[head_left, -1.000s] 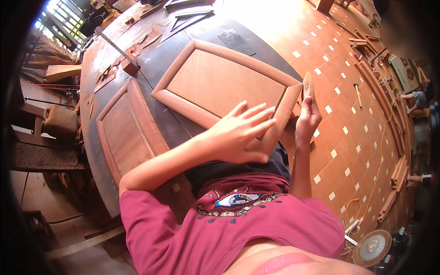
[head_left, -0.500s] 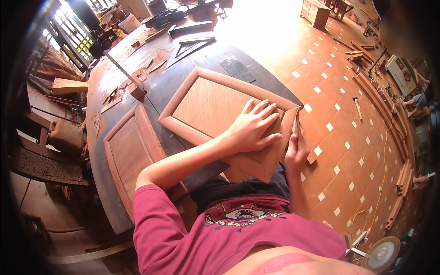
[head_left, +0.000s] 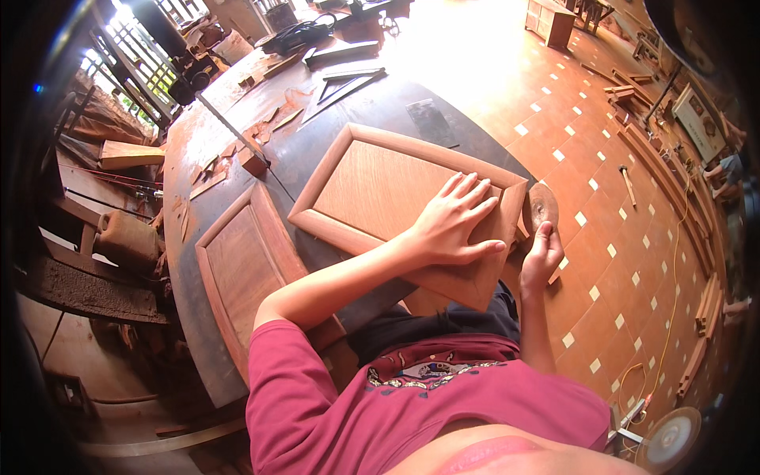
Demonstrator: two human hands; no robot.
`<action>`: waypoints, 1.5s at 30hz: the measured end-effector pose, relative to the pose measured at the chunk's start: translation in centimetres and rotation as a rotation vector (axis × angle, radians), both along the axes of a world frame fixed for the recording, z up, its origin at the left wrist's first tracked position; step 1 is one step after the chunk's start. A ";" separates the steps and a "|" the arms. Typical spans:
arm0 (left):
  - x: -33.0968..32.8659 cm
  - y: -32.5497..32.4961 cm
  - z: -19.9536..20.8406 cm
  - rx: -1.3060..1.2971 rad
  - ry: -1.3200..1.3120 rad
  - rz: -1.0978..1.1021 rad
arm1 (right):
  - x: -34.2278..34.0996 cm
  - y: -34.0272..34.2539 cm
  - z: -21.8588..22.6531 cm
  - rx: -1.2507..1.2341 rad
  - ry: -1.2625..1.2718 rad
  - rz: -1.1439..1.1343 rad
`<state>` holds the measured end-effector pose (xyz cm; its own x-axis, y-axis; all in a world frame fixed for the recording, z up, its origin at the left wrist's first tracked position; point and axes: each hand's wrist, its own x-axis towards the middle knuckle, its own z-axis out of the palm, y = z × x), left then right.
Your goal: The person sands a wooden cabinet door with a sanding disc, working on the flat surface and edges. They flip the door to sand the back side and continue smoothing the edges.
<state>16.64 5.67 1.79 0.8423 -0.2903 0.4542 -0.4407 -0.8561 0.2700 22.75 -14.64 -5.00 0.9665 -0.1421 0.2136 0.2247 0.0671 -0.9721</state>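
A framed wooden door panel (head_left: 378,187), pale reddish with a raised border, lies slanted on the dark worktable (head_left: 380,115). Its near right corner juts out past the table's edge, close to my body. My left hand (head_left: 457,224) rests flat on the panel's right part, fingers spread, holding nothing. Beyond the panel's right end my right hand (head_left: 541,257) is closed, thumb on top, on a thin round brown sanding disc (head_left: 541,207). The disc's face is turned up and stands slightly apart from the panel's edge.
A second, darker door panel (head_left: 249,265) lies to the left. A saw blade (head_left: 226,119) rises by a small wood block (head_left: 252,161). Wood scraps and a black triangular frame (head_left: 340,89) lie farther back. At right, a hammer (head_left: 628,186) and long boards (head_left: 669,214) are on the tiled floor.
My right hand has moved off the panel's right edge, and the sanding disc has turned to show its face. The left hand stays flat on the panel. The whole view has shifted slightly.
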 end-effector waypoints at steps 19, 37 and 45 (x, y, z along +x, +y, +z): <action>0.5 0.7 1.2 -0.026 0.043 -0.131 | -1.8 0.5 -1.7 -0.106 0.037 0.014; 0.3 -0.2 2.1 0.203 0.047 -0.157 | -3.4 0.2 -0.6 -0.066 0.013 0.099; 0.2 -0.6 1.9 0.243 0.057 -0.135 | -1.0 -0.5 -2.3 -0.162 0.012 0.107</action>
<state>16.87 5.12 3.67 0.8105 -0.4966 0.3107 -0.5454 -0.8332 0.0911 21.77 -15.14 -7.30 0.9769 -0.0034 0.2138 0.2131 -0.0681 -0.9747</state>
